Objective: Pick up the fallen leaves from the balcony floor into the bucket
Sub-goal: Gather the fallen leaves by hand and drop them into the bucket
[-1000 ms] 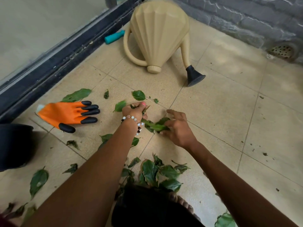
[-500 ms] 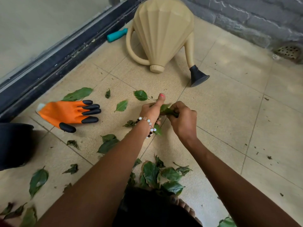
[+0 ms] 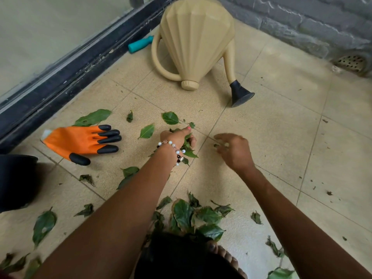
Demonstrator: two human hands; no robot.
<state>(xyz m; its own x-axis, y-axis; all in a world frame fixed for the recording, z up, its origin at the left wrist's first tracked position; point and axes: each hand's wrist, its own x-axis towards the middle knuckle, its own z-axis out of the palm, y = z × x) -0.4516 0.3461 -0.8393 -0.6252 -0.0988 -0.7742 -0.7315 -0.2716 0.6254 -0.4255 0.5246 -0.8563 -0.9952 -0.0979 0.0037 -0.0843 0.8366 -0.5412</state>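
The gathering step is under way. The left hand (image 3: 178, 137) grips a bunch of leaves (image 3: 188, 148) low over the floor (image 3: 271, 127), fingers curled round them. The right hand (image 3: 234, 150), just beside it, hangs with loosely bent fingers; a small scrap may sit at its fingertips, but blur hides that. More loose leaves lie just beyond the left hand, and a pile (image 3: 197, 216) sits below both wrists. The bucket (image 3: 16, 182) stands well off to the left, past an orange glove (image 3: 80, 141). Next, I judge, the bunch must be carried there and dropped in, or a few more leaves added first.
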